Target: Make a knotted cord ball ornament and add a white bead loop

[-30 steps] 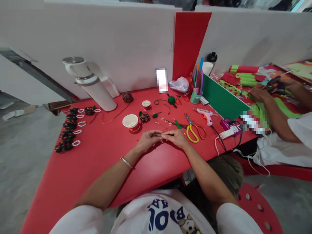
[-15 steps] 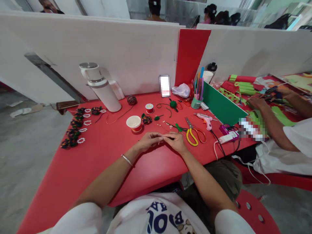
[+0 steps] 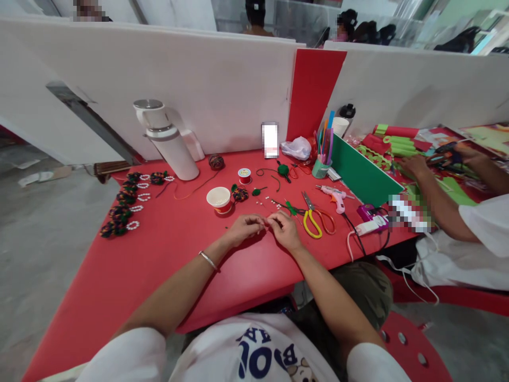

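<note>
My left hand (image 3: 247, 229) and my right hand (image 3: 283, 229) meet over the front of the red table, fingertips pinched close together. A few tiny white beads show just under the left fingers, seemingly on a thin thread. What the right fingertips pinch is too small to make out. Just beyond the hands lie loose white beads (image 3: 274, 202), a dark multicoloured yarn piece (image 3: 240, 194) and a small green leaf-like piece (image 3: 256, 191). A paper bowl (image 3: 219, 200) stands ahead of my left hand. Scissors with yellow and orange handles (image 3: 313, 215) lie to the right of my right hand.
Along the left edge sit several yarn pieces with white bead loops (image 3: 126, 197). Farther back are a white thermos (image 3: 173, 148), a yarn ball (image 3: 216, 162), a thread spool (image 3: 244, 175) and a phone (image 3: 270, 140). A pink glue gun (image 3: 337, 199) and green divider (image 3: 363, 172) are right, beside a co-worker's arms.
My right fingers have shifted and curled more, still meeting the left fingertips. The beads below the hands show less clearly now. The view has shifted slightly.
</note>
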`<state>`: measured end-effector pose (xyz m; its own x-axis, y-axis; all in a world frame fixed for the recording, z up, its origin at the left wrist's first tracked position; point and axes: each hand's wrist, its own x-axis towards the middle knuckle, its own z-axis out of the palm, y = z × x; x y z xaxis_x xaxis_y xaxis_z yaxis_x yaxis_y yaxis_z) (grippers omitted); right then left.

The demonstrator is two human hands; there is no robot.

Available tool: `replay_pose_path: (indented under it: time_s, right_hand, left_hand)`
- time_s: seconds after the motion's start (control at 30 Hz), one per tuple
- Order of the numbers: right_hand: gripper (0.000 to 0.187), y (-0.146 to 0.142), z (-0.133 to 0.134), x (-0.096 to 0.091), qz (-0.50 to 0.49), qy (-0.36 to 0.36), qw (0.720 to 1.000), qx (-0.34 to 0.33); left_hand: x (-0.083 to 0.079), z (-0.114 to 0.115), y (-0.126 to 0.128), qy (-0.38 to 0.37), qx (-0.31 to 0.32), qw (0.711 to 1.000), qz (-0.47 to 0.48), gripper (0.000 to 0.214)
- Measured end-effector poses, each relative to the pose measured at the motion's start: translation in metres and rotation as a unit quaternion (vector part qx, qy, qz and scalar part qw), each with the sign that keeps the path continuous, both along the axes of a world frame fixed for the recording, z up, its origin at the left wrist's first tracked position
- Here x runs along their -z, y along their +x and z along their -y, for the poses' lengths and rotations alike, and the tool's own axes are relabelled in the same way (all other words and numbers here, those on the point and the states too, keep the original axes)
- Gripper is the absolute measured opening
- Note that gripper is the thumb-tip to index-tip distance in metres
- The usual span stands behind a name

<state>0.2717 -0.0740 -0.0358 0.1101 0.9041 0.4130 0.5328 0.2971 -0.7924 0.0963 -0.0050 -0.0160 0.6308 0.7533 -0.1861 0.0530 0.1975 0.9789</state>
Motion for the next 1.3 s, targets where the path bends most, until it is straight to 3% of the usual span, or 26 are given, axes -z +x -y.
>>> replay_pose_path:
  time_s: [0.13, 0.43, 0.9, 1.1, 1.3]
  right_hand:
    - [0.023, -0.003, 0.003, 0.0, 0.046, 0.02, 0.998, -0.028]
    - [0.022, 0.0, 0.002, 0.004, 0.049, 0.031, 0.998, -0.012]
    - [0.033, 0.007, -0.002, 0.012, 0.116, 0.005, 0.989, -0.089]
    - [0.029, 0.005, 0.001, 0.014, 0.211, 0.005, 0.976, -0.058]
    - [0.024, 0.0, 0.005, 0.015, 0.326, 0.039, 0.944, -0.034]
  left_hand:
    - [-0.001, 0.002, 0.001, -0.011, 0.005, 1.0, -0.021, 0.022]
    - [0.002, 0.002, 0.001, -0.049, 0.002, 0.998, 0.027, 0.052]
    - [0.005, 0.009, 0.003, 0.055, -0.013, 0.996, -0.071, 0.029]
    - [0.011, 0.009, 0.003, 0.102, -0.043, 0.991, -0.081, 0.025]
    - [0.012, 0.007, -0.003, 0.048, 0.007, 0.999, -0.019, 0.032]
